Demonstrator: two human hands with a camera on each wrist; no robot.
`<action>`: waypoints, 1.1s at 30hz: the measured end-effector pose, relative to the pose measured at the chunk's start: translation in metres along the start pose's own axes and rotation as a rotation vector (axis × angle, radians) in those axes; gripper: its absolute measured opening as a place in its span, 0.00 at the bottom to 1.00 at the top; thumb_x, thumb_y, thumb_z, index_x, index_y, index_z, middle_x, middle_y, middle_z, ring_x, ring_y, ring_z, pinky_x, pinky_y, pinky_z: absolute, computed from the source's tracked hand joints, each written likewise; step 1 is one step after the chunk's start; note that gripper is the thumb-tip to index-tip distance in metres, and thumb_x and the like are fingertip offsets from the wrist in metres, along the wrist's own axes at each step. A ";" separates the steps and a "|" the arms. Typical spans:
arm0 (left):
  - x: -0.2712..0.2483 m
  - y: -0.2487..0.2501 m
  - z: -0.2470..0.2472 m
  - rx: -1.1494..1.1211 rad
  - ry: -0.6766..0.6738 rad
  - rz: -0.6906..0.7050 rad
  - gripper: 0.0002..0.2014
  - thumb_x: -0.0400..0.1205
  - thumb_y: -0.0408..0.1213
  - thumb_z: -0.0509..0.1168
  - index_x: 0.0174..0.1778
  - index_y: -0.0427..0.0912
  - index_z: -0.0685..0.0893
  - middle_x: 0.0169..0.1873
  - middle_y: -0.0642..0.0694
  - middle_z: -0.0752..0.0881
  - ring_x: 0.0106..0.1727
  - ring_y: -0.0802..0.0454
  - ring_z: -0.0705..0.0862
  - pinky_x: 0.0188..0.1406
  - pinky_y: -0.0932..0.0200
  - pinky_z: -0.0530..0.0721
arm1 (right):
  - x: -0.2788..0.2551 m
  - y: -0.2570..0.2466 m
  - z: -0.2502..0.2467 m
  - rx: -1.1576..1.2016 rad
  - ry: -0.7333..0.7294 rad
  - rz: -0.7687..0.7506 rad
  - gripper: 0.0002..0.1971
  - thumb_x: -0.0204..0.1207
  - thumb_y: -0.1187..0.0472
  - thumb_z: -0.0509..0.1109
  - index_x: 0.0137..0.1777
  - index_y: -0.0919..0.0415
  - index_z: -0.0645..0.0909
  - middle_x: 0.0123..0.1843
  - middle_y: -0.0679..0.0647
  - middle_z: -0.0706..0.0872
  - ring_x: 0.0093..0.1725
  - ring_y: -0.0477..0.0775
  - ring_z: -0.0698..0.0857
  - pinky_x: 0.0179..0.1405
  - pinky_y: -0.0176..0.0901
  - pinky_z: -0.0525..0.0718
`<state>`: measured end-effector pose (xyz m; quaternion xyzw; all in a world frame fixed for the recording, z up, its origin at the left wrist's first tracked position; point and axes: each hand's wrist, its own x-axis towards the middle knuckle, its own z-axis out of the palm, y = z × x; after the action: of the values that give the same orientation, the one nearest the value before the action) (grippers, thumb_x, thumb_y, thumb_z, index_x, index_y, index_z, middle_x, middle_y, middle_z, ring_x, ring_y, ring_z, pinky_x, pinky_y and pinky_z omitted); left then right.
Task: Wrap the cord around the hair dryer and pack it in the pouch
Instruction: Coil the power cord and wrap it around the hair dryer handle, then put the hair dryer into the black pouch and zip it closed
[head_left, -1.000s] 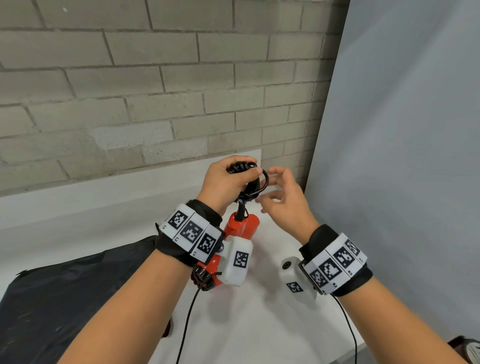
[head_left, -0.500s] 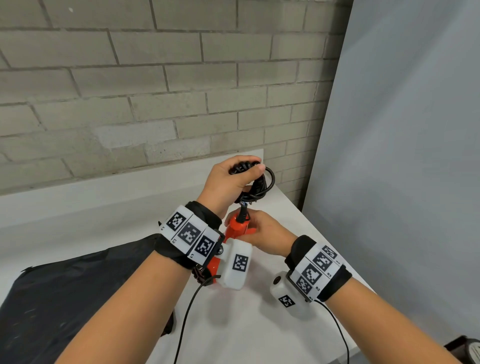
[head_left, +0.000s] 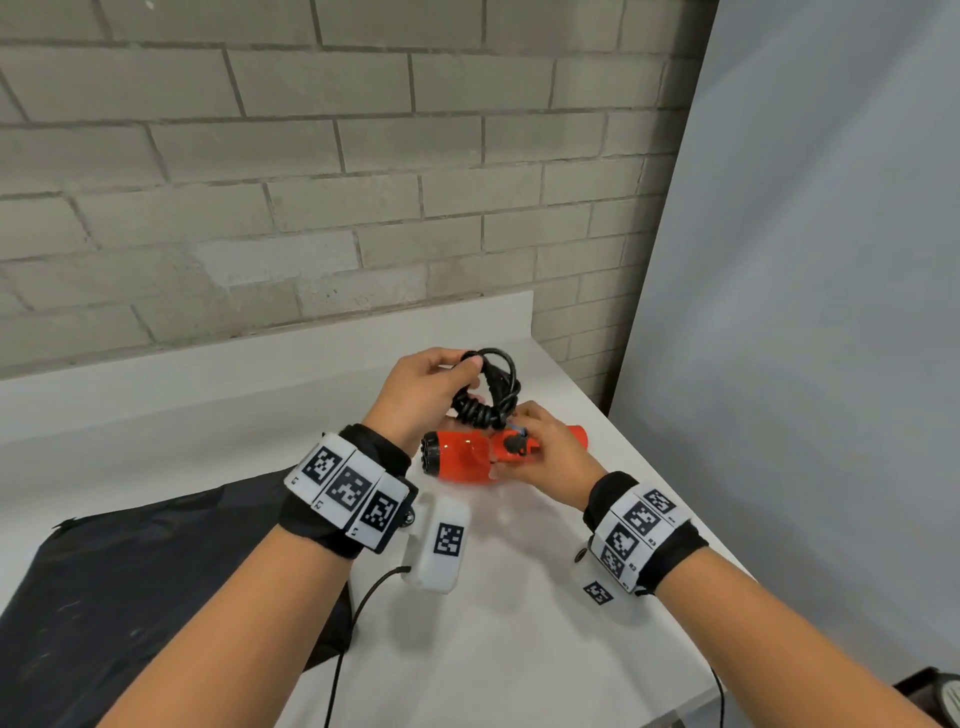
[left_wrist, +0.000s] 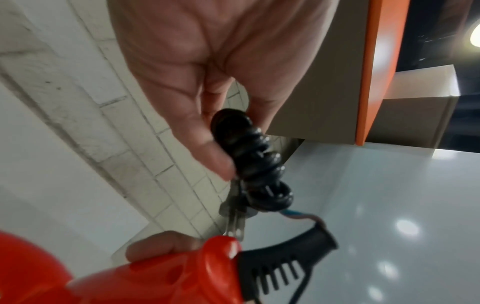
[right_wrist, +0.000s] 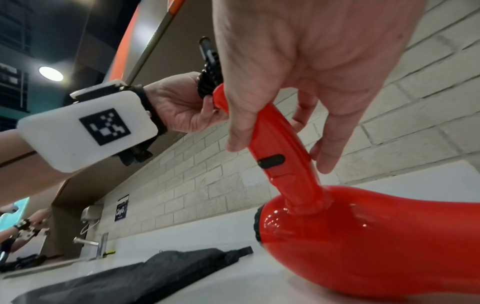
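Observation:
The red hair dryer (head_left: 464, 457) lies with its body on the white counter (head_left: 519, 649), handle (right_wrist: 278, 148) pointing up. My right hand (head_left: 540, 457) grips that handle between thumb and fingers (right_wrist: 319, 148). Just above it, my left hand (head_left: 421, 389) pinches the bundled black cord (head_left: 488, 389), coiled tightly round itself (left_wrist: 257, 162), with the plug prongs (left_wrist: 235, 218) hanging beneath. The black strain relief (left_wrist: 283, 265) leaves the handle end. A black pouch (head_left: 130, 597) lies flat on the counter at the left (right_wrist: 145, 273).
A brick wall (head_left: 311, 182) runs along the back of the counter and a grey panel (head_left: 805, 312) stands at the right. The counter's right edge (head_left: 675, 499) is close to my right wrist. A dark object (head_left: 935, 696) sits below at the far right.
My right hand went from the cord loops down to the dryer handle and gripped it. The dryer has swung down from upright onto the counter, with the cord bundle lowered toward it.

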<state>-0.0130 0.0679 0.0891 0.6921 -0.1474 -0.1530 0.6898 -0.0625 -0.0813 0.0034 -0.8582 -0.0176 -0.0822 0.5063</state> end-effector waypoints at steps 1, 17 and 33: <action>-0.001 -0.005 -0.002 0.013 -0.004 -0.028 0.07 0.79 0.37 0.65 0.49 0.38 0.82 0.36 0.44 0.82 0.33 0.52 0.83 0.24 0.60 0.87 | 0.000 0.002 0.001 -0.060 -0.038 -0.010 0.20 0.64 0.66 0.79 0.56 0.60 0.82 0.50 0.41 0.72 0.48 0.42 0.77 0.54 0.29 0.76; -0.025 -0.082 -0.051 0.363 -0.107 -0.257 0.05 0.79 0.34 0.65 0.50 0.43 0.81 0.38 0.48 0.83 0.43 0.52 0.82 0.30 0.65 0.86 | 0.007 0.029 0.029 -0.580 -0.306 0.010 0.29 0.64 0.58 0.78 0.65 0.56 0.72 0.77 0.58 0.61 0.66 0.65 0.75 0.68 0.52 0.74; -0.068 -0.103 -0.046 0.800 -0.313 0.081 0.13 0.67 0.38 0.76 0.46 0.52 0.85 0.43 0.50 0.86 0.37 0.56 0.80 0.36 0.74 0.72 | 0.011 0.024 0.060 -0.764 -0.364 0.103 0.28 0.64 0.62 0.77 0.64 0.49 0.73 0.73 0.58 0.59 0.65 0.68 0.71 0.65 0.57 0.77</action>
<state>-0.0571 0.1382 -0.0135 0.8671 -0.3250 -0.1599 0.3419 -0.0413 -0.0415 -0.0443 -0.9845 -0.0321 0.0953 0.1439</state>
